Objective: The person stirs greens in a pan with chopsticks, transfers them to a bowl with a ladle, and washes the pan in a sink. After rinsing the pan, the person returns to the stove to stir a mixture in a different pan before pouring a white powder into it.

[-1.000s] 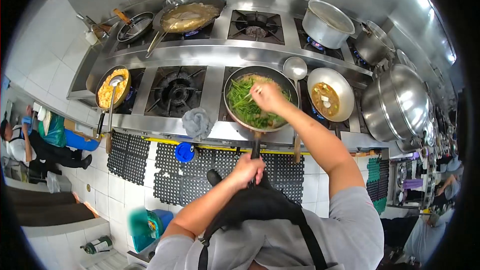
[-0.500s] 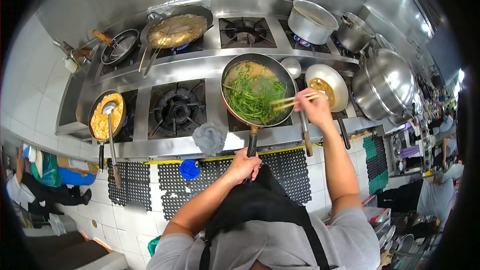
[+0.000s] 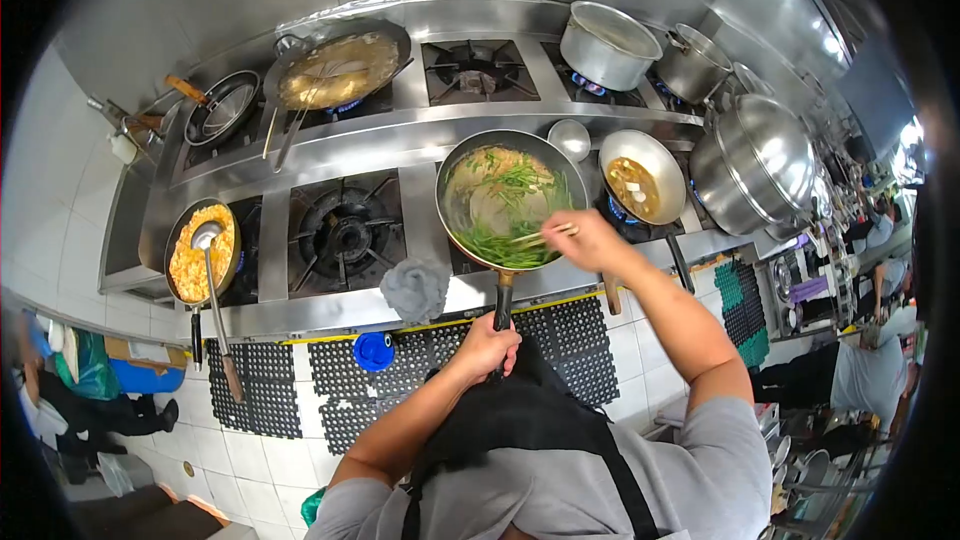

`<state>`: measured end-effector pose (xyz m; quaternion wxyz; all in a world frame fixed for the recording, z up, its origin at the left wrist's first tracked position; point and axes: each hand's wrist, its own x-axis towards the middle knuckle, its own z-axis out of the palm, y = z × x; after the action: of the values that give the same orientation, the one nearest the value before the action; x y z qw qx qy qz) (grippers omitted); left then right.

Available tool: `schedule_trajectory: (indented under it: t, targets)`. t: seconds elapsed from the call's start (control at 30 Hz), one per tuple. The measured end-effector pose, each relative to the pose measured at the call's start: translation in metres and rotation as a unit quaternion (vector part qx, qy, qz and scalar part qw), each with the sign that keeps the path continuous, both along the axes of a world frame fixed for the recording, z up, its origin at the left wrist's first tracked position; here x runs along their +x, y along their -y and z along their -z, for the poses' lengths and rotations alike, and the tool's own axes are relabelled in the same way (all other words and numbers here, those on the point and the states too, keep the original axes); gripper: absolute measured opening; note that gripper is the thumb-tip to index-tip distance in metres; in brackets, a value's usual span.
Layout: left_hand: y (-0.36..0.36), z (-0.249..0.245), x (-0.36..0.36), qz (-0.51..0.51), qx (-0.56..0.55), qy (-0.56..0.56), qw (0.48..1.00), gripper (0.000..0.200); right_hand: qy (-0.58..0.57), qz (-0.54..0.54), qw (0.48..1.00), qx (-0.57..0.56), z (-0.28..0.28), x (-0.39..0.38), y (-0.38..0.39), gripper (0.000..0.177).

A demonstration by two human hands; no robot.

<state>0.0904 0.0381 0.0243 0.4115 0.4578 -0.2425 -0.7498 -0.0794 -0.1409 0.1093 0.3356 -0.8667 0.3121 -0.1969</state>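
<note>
My left hand point(image 3: 487, 348) is wrapped round the black handle of a frying pan point(image 3: 567, 175) on the front burner row. In the pan, green vegetable stalks point(image 3: 505, 248) lie mostly on the near side, with some light brownish bits at the far side. My right hand point(image 3: 588, 240) grips a pair of chopsticks point(image 3: 540, 236) over the pan's near right part, their tips at the greens. Right of the pan is a smaller pan of brown sauce point(image 3: 632, 190) with white pieces in it. A ladle point(image 3: 570, 140) rests between the two pans, partly hidden.
A grey cloth point(image 3: 415, 290) lies on the stove's front edge. At left, a pan of orange-yellow food point(image 3: 188, 265) holds a long-handled ladle point(image 3: 212, 290). Behind are a wok point(image 3: 395, 35), a large pot point(image 3: 607, 60) and a domed steamer point(image 3: 765, 155). Blue flames burn under several vessels. Other people stand at both sides.
My right hand has moved down and left with the chopsticks. The greens have shifted to the pan's near side, baring part of its bottom. My left hand still holds the handle.
</note>
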Motion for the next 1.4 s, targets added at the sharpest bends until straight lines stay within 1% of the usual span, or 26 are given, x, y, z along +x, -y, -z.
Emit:
schedule_trajectory:
  t: [0.07, 0.1, 0.13, 0.2, 0.27, 0.33, 0.37, 0.4, 0.47, 0.5, 0.53, 0.6, 0.63, 0.67, 0.73, 0.8, 0.87, 0.93, 0.97, 1.0, 1.07, 1.13, 1.2, 1.27, 1.3, 1.4]
  targets:
    - [-0.007, 0.000, -0.004, -0.006, 0.008, -0.029, 1.000, 0.016, -0.069, 0.029, 0.996, -0.039, -0.004, -0.010, 0.040, 0.013]
    - [-0.008, -0.002, -0.008, -0.008, 0.008, -0.056, 0.998, 0.016, -0.063, 0.055, 0.992, -0.096, -0.001, -0.005, 0.058, 0.013]
    - [-0.011, -0.006, -0.016, -0.007, 0.001, -0.051, 0.999, 0.015, -0.059, 0.054, 0.992, -0.095, 0.007, 0.001, 0.070, 0.013]
    - [-0.006, -0.009, -0.025, -0.002, 0.014, -0.042, 0.999, 0.014, 0.031, 0.062, 0.991, -0.114, 0.005, 0.022, 0.083, 0.013]
    - [0.018, -0.011, -0.030, -0.005, 0.001, -0.041, 0.999, 0.011, 0.048, 0.029, 0.988, -0.141, -0.029, 0.014, 0.065, 0.013]
    - [0.051, -0.024, -0.037, -0.007, -0.016, -0.017, 1.000, 0.007, -0.032, -0.028, 0.998, -0.044, -0.068, -0.007, 0.046, 0.013]
    - [0.070, -0.026, -0.043, -0.028, -0.032, -0.025, 0.999, 0.007, -0.041, -0.053, 0.998, 0.021, -0.067, -0.021, 0.048, 0.014]
    - [0.082, -0.029, -0.051, -0.046, -0.048, -0.032, 0.997, 0.006, -0.037, -0.055, 0.998, 0.021, -0.062, -0.026, 0.057, 0.014]
    - [0.079, -0.036, -0.068, -0.056, -0.065, -0.031, 0.996, 0.006, -0.030, -0.040, 0.993, -0.110, -0.053, -0.034, 0.084, 0.013]
    - [0.071, -0.037, -0.079, -0.068, -0.078, -0.037, 0.994, 0.007, -0.045, 0.009, 0.996, -0.081, -0.059, -0.032, 0.095, 0.013]
    - [0.053, -0.031, -0.088, -0.068, -0.050, -0.006, 0.996, 0.007, -0.043, 0.009, 0.996, -0.078, -0.059, -0.033, 0.094, 0.013]
    - [0.029, -0.003, -0.099, -0.039, -0.043, 0.021, 0.998, 0.008, 0.055, -0.041, 0.972, -0.226, -0.054, -0.034, 0.090, 0.012]
    - [0.029, 0.008, -0.098, -0.029, -0.046, 0.070, 0.996, 0.008, 0.030, -0.070, 0.976, -0.205, -0.048, -0.038, 0.082, 0.013]
    - [0.039, 0.012, -0.091, -0.053, -0.065, 0.009, 0.996, 0.008, 0.003, -0.094, 0.988, -0.125, -0.046, -0.042, 0.069, 0.013]
    - [0.079, -0.001, -0.074, -0.040, -0.008, -0.026, 0.999, 0.009, -0.047, -0.132, 0.989, -0.052, -0.032, -0.044, 0.066, 0.013]
    - [0.100, -0.017, -0.076, -0.070, 0.005, -0.066, 0.995, 0.010, -0.056, -0.132, 0.988, -0.052, -0.009, -0.038, 0.091, 0.014]
    - [0.093, -0.016, -0.089, -0.074, -0.022, -0.052, 0.996, 0.008, -0.027, -0.076, 0.992, -0.096, 0.003, -0.029, 0.126, 0.015]
    - [0.065, -0.016, -0.101, -0.066, -0.034, -0.039, 0.996, 0.009, 0.036, -0.013, 0.986, -0.164, -0.009, -0.024, 0.141, 0.013]
    - [0.049, 0.010, -0.106, -0.043, -0.091, -0.037, 0.994, 0.010, 0.054, -0.029, 0.978, -0.201, -0.017, -0.025, 0.134, 0.013]
    - [0.033, 0.011, -0.107, -0.038, -0.074, -0.030, 0.996, 0.010, 0.073, -0.046, 0.967, -0.238, -0.025, -0.026, 0.123, 0.012]
    - [0.026, 0.023, -0.104, -0.032, -0.064, 0.032, 0.997, 0.011, 0.008, -0.087, 0.976, -0.200, -0.027, -0.036, 0.092, 0.013]
    - [0.056, 0.007, -0.086, -0.035, -0.053, 0.018, 0.998, 0.008, -0.017, -0.146, 0.984, -0.104, -0.021, -0.044, 0.072, 0.011]
    - [0.093, -0.009, -0.074, -0.029, -0.019, -0.009, 0.999, 0.004, -0.060, -0.139, 0.984, -0.089, 0.000, -0.040, 0.083, 0.010]
    - [0.100, -0.021, -0.082, -0.065, -0.010, -0.027, 0.997, 0.005, -0.043, -0.075, 0.992, -0.091, 0.008, -0.029, 0.109, 0.012]
    - [0.094, -0.019, -0.085, -0.057, -0.023, -0.021, 0.998, 0.006, -0.025, -0.043, 0.994, -0.102, 0.002, -0.024, 0.120, 0.011]
    - [0.045, 0.002, -0.104, -0.047, -0.046, 0.001, 0.998, 0.008, 0.091, -0.029, 0.960, -0.262, -0.009, -0.022, 0.122, 0.012]
